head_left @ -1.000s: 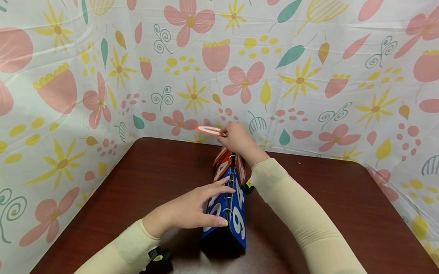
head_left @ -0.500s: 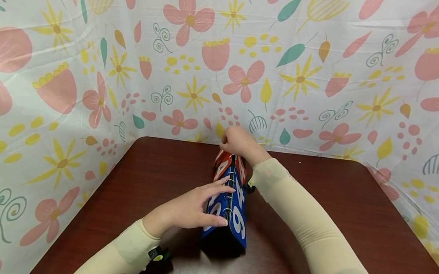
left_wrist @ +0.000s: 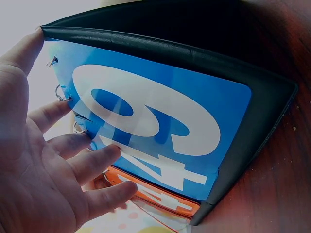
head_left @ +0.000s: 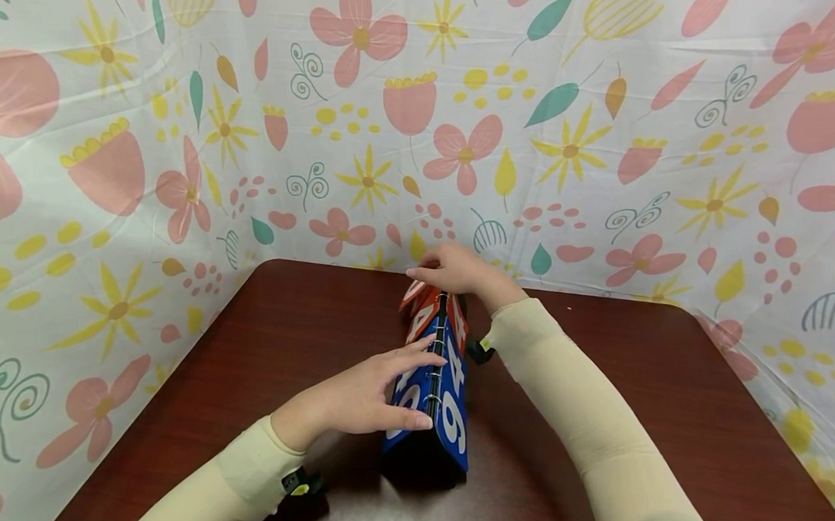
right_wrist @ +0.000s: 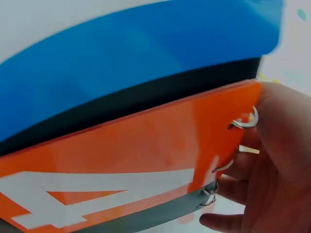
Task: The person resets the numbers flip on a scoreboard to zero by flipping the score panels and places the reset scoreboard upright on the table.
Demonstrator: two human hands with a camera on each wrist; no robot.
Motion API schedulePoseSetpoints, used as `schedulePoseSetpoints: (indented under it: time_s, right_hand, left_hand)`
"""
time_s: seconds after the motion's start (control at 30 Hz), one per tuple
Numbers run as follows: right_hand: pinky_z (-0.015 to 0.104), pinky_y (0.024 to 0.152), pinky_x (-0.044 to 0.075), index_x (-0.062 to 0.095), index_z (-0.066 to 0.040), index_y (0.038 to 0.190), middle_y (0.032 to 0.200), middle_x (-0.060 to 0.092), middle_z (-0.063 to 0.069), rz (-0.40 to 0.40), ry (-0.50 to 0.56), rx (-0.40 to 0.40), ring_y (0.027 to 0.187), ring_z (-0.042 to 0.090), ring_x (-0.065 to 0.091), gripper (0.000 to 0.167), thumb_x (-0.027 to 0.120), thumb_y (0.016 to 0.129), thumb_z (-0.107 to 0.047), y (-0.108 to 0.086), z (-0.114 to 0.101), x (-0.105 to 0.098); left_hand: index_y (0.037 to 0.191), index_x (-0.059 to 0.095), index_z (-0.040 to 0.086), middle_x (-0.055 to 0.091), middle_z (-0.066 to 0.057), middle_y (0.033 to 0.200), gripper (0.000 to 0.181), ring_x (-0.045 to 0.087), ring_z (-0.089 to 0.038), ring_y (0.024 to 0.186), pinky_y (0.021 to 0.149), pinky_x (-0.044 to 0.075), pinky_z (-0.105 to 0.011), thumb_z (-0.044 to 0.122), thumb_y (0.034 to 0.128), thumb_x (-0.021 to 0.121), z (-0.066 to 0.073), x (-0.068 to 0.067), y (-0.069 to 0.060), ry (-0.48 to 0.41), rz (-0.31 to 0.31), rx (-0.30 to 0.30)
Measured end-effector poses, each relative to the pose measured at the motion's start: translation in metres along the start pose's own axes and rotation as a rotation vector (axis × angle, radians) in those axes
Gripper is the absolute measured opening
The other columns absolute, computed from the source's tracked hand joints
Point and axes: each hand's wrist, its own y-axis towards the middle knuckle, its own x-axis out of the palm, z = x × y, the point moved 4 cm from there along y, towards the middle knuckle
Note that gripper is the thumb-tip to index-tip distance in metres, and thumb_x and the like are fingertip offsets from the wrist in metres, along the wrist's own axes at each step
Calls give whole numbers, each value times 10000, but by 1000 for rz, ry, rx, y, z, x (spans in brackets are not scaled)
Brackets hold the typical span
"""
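A flip scoreboard [head_left: 426, 464] with a black tent-shaped stand runs away from me on the table. Blue number cards hang from metal rings along its ridge at the near end; a 6 card [left_wrist: 199, 102] faces the left wrist camera. Red-orange cards [head_left: 423, 316] hang at the far end, one tilted outward on the left. My left hand [head_left: 367, 391] lies over the near ridge, thumb at the end corner, fingers spread across the rings. My right hand [head_left: 463, 268] is over the far end, thumb apart from its fingers. In the right wrist view it is beside the orange 4 card [right_wrist: 146, 128] and its rings.
The dark red-brown table [head_left: 308, 312] extends around the scoreboard on both sides. Flower-patterned cloth [head_left: 581, 168] hangs behind and to the left, close to the table's edges. Beige sleeves [head_left: 585, 416] with small black wrist cameras cover both forearms.
A second ago my right hand pinched an orange-edged card above the far end. That card now seems to lie against the left side, and the fingers have loosened. My left hand has not moved.
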Motion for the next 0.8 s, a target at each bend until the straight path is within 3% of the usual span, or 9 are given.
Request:
schedulePoseSetpoints:
  time_s: [0.1,0.2,0.33,0.43,0.63,0.8]
  right_hand:
    - [524,1058,505,617,-216,1417,1423,624,65,89,176,7,1276,283,602,553,564,1002,-578,-9,13,2]
    - [620,1189,359,432,-249,1568,1654,384,79,220,424,-8,1511,337,391,602,567,1033,-488,-19,30,11]
    - [585,1248,285,375,-210,1593,1684,328,102,391,695,4,1564,322,312,591,575,1056,-355,-29,58,32]
    - [529,1255,302,393,-178,1584,1655,387,113,452,793,93,1544,295,357,602,572,1053,-397,-33,80,54]
    - [531,1211,376,446,-190,1560,1603,462,94,419,829,304,1481,295,439,682,589,1003,-558,-40,113,89]
    - [538,1144,447,507,-199,1511,1557,501,116,384,822,352,1401,322,504,717,641,946,-619,-45,127,100]
  left_hand:
    - [1565,392,370,127,185,1722,727,165,-155,1609,1254,246,-614,614,932,653,-1,0,0,-4,-2,-1]
    - [1565,395,368,129,197,1718,725,174,-141,1605,1255,254,-604,603,933,661,-1,0,0,-13,-3,-9]
    - [1559,396,393,127,206,1717,719,172,-129,1604,1258,256,-594,603,929,670,0,-1,0,-21,-1,-20]
    - [1554,394,405,130,195,1719,721,177,-151,1606,1254,260,-602,616,922,668,0,-1,0,-23,0,-21]
    - [1560,395,386,129,199,1718,735,187,-161,1605,1248,272,-606,625,918,664,0,-1,-1,-27,-4,-30]
    - [1555,393,405,126,211,1714,732,180,-157,1605,1249,270,-605,634,914,662,-2,-1,0,-30,-5,-35]
